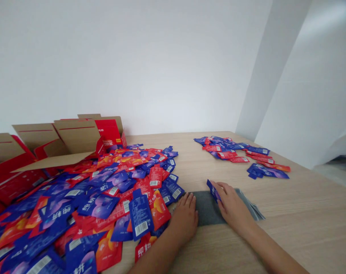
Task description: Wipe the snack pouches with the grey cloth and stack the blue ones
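Observation:
My left hand (186, 215) lies flat on the left end of a dark grey cloth (207, 209), beside the edge of a large heap of pouches. Held by its edge in my right hand (228, 201) is a blue pouch (213, 191), tilted up above the same cloth. Part of that pouch is hidden by my fingers. The heap mixes blue pouches (140, 215) and red-orange pouches (158, 210), many with barcodes showing. The cloth's right end is frayed or layered and sticks out past my right wrist.
Open red cardboard boxes (110, 131) with brown flaps stand at the back left, behind the heap. A smaller pile of blue and red pouches (227, 146) lies at the back right of the wooden table (301, 213). White walls (173, 68) rise behind.

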The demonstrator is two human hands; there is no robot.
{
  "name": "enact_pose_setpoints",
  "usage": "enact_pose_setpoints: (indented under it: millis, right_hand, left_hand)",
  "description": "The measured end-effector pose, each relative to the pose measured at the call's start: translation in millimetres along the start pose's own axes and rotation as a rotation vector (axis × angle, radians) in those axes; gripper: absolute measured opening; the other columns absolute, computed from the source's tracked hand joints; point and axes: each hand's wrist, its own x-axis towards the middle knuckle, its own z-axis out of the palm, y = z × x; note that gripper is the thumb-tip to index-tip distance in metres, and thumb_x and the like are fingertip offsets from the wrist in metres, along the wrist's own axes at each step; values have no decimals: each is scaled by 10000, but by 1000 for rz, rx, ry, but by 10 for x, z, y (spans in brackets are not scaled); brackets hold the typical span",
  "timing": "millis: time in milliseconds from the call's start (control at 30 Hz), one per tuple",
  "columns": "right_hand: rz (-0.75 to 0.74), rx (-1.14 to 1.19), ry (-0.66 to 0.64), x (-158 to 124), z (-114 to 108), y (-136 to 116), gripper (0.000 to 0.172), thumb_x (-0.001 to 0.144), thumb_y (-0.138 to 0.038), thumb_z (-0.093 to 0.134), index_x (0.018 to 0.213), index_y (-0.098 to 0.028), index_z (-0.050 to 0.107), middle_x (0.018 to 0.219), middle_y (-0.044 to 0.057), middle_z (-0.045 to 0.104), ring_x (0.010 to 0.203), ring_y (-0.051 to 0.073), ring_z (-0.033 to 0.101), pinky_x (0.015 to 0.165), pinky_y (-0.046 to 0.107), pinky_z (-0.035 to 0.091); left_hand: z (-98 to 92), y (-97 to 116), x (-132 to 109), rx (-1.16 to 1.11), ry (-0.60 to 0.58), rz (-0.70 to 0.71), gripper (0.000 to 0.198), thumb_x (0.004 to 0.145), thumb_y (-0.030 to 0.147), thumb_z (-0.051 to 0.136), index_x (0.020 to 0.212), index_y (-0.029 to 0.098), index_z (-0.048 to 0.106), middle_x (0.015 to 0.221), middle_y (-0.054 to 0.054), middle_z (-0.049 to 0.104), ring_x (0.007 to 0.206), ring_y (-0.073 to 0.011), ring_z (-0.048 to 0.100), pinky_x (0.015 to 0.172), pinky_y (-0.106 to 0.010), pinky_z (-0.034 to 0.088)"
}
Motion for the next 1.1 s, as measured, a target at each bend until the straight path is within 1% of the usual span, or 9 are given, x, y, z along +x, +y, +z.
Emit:
enact_pose_setpoints:
  millis: [67,167,267,467,667,767,900,1000,1100]
  right_hand:
    - [-34,94,-41,-3,-46,-63,501,842,-221,379,1342,-250,376,1226,97,520,1076,235,533,918,396,450]
    - [-62,192,-93,-26,16,-116,431,895,-332,365,1316,-256,419,1231,87,547,1078,217,548,931,392,451]
    - [-72,136,-117,-77,190,-102,433,907,-348,354,1314,-229,438,1288,104,519,1196,228,465,999,436,385]
    - [-109,-65,-282,-132,428,-4,460,897,-298,351,1350,-233,395,1422,64,354,1307,224,319,1032,450,330]
    - [-35,-137,-230,-104,465,86,478,913,-320,289,1364,-190,374,1430,78,335,1321,224,284,1037,433,332]
    - [-69,-97,-245,-155,503,51,495,913,-320,284,1372,-151,357,1436,101,319,1330,217,260,1056,415,316]
    - [-129,-39,-294,-209,537,-10,505,884,-224,298,1380,-135,338,1443,108,298,1335,206,243,1069,415,295]
    - [-77,-90,-327,-179,513,11,506,865,-198,305,1363,-130,372,1442,105,302,1333,213,252,1066,417,291]
    - [12,-169,-283,-130,468,78,494,870,-219,304,1347,-138,401,1430,105,336,1323,231,281,1049,429,307]
  left_hand:
    - [-12,5,2,-2,-3,-2,488,894,257,304,1349,92,371,1427,-103,334,1322,-217,261,1083,-381,238]
    - [-19,7,8,-1,4,-3,489,891,252,307,1352,101,367,1426,-94,339,1320,-218,268,1080,-384,245]
    - [-7,3,15,15,16,-2,485,888,243,312,1346,100,377,1421,-94,349,1314,-217,280,1080,-380,248]
    - [50,-11,22,29,13,7,492,898,264,300,1354,90,362,1425,-102,339,1318,-223,271,1082,-374,239]
    - [59,-18,1,14,4,12,538,913,375,281,1364,87,340,1438,-108,311,1329,-231,243,1084,-395,225]
    - [41,-15,-16,2,-9,22,594,909,449,279,1375,84,318,1448,-117,286,1338,-244,213,1090,-403,204]
    - [7,-4,-29,-12,-41,23,655,900,502,276,1392,70,272,1463,-122,241,1350,-242,168,1101,-397,169]
    - [-23,3,-33,-10,-83,28,729,873,563,299,1399,61,249,1472,-134,205,1357,-251,133,1107,-397,140]
    - [-47,0,-37,-14,-124,40,811,840,628,308,1405,52,227,1480,-152,151,1362,-267,85,1108,-408,118]
